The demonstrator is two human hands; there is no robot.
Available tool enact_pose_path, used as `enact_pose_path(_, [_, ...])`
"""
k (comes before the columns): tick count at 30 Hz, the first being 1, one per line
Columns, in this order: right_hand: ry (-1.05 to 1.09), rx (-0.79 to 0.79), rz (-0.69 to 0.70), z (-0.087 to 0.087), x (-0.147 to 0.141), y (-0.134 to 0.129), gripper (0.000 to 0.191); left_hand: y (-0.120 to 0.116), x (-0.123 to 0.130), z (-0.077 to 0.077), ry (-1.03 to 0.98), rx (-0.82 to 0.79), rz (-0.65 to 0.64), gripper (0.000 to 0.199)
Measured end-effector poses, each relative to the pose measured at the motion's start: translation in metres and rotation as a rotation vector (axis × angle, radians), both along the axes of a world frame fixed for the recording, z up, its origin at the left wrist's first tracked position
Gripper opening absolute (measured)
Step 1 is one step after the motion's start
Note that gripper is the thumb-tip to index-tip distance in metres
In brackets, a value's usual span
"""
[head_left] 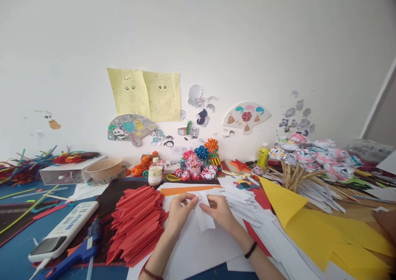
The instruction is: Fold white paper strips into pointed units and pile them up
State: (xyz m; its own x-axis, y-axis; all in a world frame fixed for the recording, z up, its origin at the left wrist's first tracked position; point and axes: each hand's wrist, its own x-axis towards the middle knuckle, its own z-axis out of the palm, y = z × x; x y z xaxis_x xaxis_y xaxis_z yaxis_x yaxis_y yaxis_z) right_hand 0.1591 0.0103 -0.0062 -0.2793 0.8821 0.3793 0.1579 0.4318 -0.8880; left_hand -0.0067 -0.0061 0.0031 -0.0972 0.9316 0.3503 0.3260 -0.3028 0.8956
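My left hand (183, 207) pinches the upper left part of a small folded white paper (204, 219). On the paper's right side, my right hand (219, 209) holds it between thumb and fingers. The paper hangs over large white sheets (198, 253) lying on the table. Left of my hands lies a tall pile of folded red paper strips (139, 222). Folded white strips (243, 203) are heaped on the right, with a red sheet partly showing under them.
A blue glue gun (83, 251) and a white power strip (66, 230) lie at left. Behind stand a bottle (155, 172) and small craft flowers (201, 153). Yellow sheets (334, 230) and paper flowers on sticks (309, 154) are at right.
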Motion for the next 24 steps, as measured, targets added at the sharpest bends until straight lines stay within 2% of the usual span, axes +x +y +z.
enact_pose_path(4, [-0.078, 0.041, -0.018, 0.0025, -0.0005, -0.0006, 0.041, -0.0013, 0.0004, 0.0028, 0.0, -0.005, -0.015, 0.034])
enact_pose_path(16, [-0.085, 0.074, -0.041, -0.0016, 0.0008, 0.0021, 0.044, 0.0002, -0.0011, -0.0009, -0.003, -0.008, -0.042, 0.03])
enact_pose_path(24, [-0.07, 0.064, -0.018, -0.0039, 0.0023, 0.0055, 0.05, -0.0006, -0.0017, 0.0011, 0.098, 0.041, -0.053, 0.031])
